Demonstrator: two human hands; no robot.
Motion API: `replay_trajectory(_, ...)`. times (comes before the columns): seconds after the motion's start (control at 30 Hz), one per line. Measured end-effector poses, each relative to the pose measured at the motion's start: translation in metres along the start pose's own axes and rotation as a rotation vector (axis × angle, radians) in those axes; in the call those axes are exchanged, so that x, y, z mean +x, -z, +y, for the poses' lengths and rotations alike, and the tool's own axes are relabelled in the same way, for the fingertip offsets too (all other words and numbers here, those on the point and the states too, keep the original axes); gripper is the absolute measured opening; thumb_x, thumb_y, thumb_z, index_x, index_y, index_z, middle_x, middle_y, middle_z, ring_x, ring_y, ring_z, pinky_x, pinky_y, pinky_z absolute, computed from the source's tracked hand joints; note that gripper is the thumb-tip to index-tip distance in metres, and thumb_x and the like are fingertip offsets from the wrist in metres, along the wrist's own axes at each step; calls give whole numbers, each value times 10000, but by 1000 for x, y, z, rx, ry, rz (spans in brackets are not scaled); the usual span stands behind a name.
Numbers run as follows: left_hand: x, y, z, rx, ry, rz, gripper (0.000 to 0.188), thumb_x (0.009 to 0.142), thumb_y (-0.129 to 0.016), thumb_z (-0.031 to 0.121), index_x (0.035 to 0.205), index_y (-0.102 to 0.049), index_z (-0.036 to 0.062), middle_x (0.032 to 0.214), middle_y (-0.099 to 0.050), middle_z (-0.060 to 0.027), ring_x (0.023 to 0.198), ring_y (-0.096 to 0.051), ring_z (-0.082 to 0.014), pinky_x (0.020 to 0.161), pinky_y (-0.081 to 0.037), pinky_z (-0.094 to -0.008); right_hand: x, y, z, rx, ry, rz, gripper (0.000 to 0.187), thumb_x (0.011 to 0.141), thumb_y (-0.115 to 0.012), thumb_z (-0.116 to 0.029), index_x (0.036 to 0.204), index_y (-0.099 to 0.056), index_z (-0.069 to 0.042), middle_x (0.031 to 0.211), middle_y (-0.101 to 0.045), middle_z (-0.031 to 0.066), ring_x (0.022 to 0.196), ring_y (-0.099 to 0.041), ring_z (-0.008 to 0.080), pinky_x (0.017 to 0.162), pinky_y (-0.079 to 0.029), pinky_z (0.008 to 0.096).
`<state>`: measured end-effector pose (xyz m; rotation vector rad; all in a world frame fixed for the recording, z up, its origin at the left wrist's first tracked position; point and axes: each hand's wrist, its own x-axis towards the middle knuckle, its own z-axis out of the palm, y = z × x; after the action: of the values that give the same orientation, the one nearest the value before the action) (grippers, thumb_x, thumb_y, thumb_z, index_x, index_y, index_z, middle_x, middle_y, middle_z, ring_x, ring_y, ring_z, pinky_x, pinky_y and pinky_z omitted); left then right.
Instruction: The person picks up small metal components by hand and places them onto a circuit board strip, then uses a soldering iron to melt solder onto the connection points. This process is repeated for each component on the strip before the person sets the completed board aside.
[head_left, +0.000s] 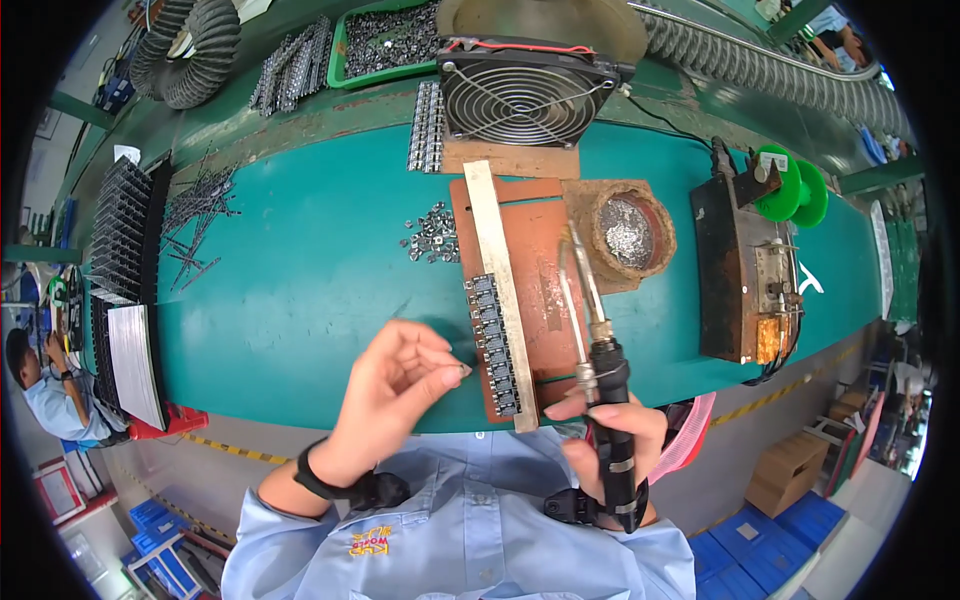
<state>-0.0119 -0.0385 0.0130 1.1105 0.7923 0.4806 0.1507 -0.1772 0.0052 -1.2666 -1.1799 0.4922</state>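
Note:
My left hand (pixel 390 378) is closed in a pinch, with a tiny metal part (pixel 464 370) between thumb and fingertip. It hovers just left of a row of small black components (pixel 492 350). They stand in line along a pale metal bar (pixel 490 230) on a reddish-brown board (pixel 545 285). My right hand (pixel 640 430) is wrapped round the black handle of a soldering iron (pixel 612 380). A thin feed tube runs beside its shaft, and the tip points away from me, near a round pot (pixel 662 232) of silvery bits. Several loose small metal parts (pixel 432 235) lie left of the board.
A black fan (pixel 522 100) stands behind the board. Far left are a green tray (pixel 338 55) of parts, scattered dark strips (pixel 200 205) and a black rack (pixel 122 235). To the right sit a dark box (pixel 722 270) and a green spool (pixel 818 195). Another person (pixel 65 395) works at left.

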Motion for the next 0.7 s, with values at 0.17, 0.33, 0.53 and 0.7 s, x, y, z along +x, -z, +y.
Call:
replay_trajectory(0.17,16,6,-6,-217,252,-110,174,814,-555,-17,947,-454,34,815,-555,-30,793,-562,-117,744,-455,-255,-21,9,9,-61,-60,87,513,756,-670,-326,1111,-382,-93,790,-554,107,746,-532,219,715,-411,347)
replay_trajectory(0.33,21,5,-7,-220,245,-135,166,825,-554,2,955,-457,40,819,-563,-29,780,-559,-106,731,-449,-236,-38,20,8,-145,-77,153,563,750,-644,-435,1112,-394,-85,727,-509,62,759,-495,195,732,-368,343)
replay_trajectory(0.53,23,6,-8,-205,251,-176,170,831,-562,14,966,-460,31,832,-575,-25,784,-548,-84,731,-439,-218,-43,35,5,-268,-41,42,519,738,-645,-441,1053,-444,-81,670,-537,46,652,-502,165,705,-367,349)
replay_trajectory(0.7,22,5,-7,-208,251,-174,169,831,-563,17,966,-460,29,837,-574,-27,782,-547,-84,732,-437,-217,-34,34,0,-325,30,-9,456,730,-638,-430,981,-494,-78,574,-544,23,524,-495,150,680,-372,359)
